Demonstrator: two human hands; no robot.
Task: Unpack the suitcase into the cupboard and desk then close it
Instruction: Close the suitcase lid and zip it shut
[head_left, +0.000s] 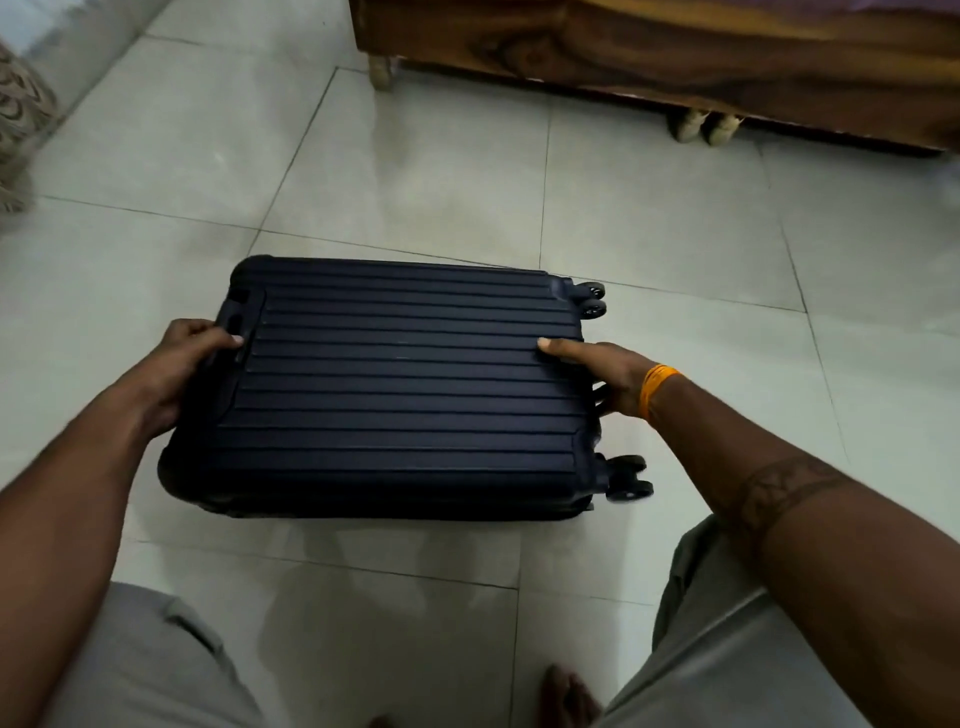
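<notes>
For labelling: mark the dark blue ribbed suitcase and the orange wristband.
dark blue ribbed suitcase (405, 384): head view, middle of top shell.
orange wristband (655, 388): head view, band across right wrist.

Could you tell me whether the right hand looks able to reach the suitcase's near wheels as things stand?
Probably yes. The right hand already grips the suitcase at its wheeled end, and the near wheels stick out just below it over bare floor tile, with nothing between.

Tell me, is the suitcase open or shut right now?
Shut. The suitcase lies flat on the floor, both shells together, ribbed side up, nothing inside showing.
</notes>
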